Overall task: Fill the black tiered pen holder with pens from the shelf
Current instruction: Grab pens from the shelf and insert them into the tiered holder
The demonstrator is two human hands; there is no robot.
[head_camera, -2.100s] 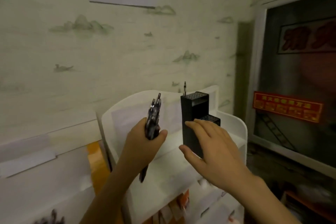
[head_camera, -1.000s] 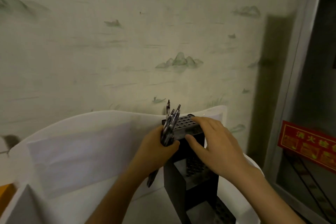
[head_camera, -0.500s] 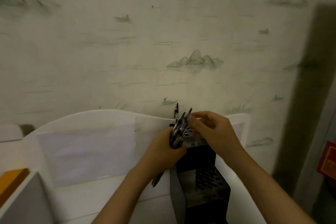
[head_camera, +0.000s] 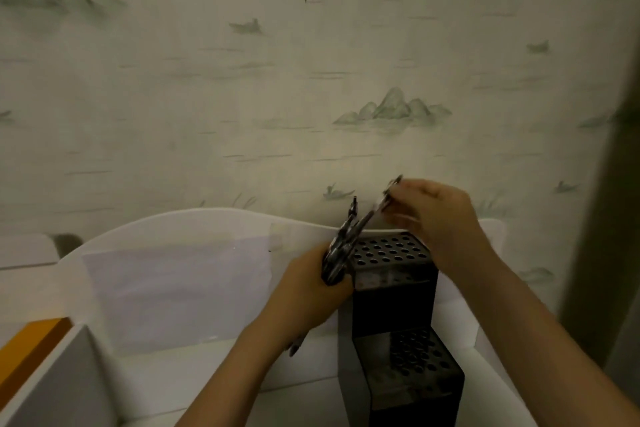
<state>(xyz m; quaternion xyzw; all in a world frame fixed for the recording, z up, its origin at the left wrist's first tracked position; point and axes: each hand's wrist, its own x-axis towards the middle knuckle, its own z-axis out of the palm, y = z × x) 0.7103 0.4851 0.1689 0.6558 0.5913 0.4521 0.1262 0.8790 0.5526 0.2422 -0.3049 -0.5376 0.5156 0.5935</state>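
Observation:
The black tiered pen holder [head_camera: 394,302] stands on the white shelf [head_camera: 194,378], its perforated top tier highest and a lower tier in front. My left hand [head_camera: 311,291] grips a bundle of dark pens [head_camera: 337,253] just left of the top tier, their tips pointing up. My right hand [head_camera: 436,218] pinches a single pen [head_camera: 379,208] slanting up out of the bundle, above the top tier's back edge. One pen tip [head_camera: 354,202] sticks up near the holder's back left corner; whether it sits in a hole is unclear.
A curved white back panel [head_camera: 207,229] of the shelf rises behind the holder against a wall with pale landscape wallpaper [head_camera: 311,80]. An orange edge [head_camera: 31,350] and a white box side [head_camera: 62,381] lie at lower left. A dark vertical frame [head_camera: 609,218] runs down the right.
The view closed in on the shelf. My right hand left the holder's top, took one pen from the bundle and lifted it up to the right. My left hand kept hold of the bundle.

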